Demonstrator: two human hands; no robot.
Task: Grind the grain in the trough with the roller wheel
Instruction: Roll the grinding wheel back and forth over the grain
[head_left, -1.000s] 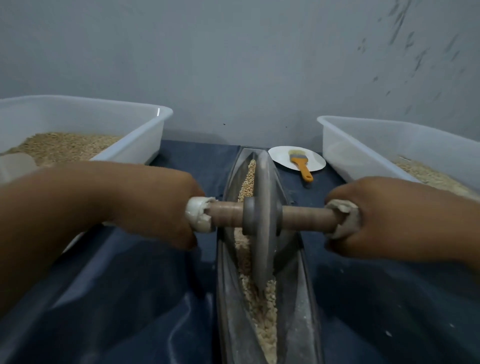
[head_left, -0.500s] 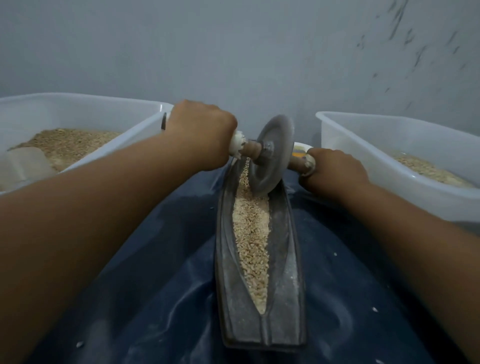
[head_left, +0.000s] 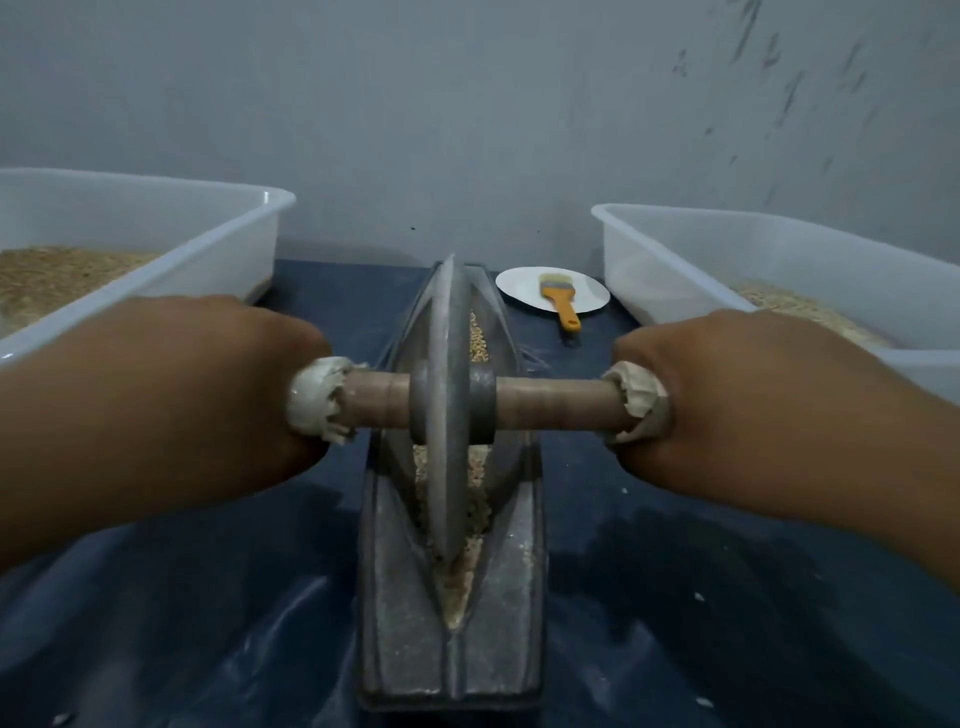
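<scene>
1. Gripping the wooden axle's cloth-wrapped ends, the left hand (head_left: 218, 395) and right hand (head_left: 737, 410) hold the grey metal roller wheel (head_left: 447, 415) upright in the long dark metal trough (head_left: 395, 623).
2. Pale grain (head_left: 457, 577) lies beneath the wheel, along the trough's groove.

Grain-grinding workspace, grain tubs (head_left: 156, 249), trough (head_left: 452, 649)

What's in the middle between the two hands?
In the head view, a wooden axle runs from the left hand to the right hand, with the roller wheel on it, standing in the trough of grain.
</scene>
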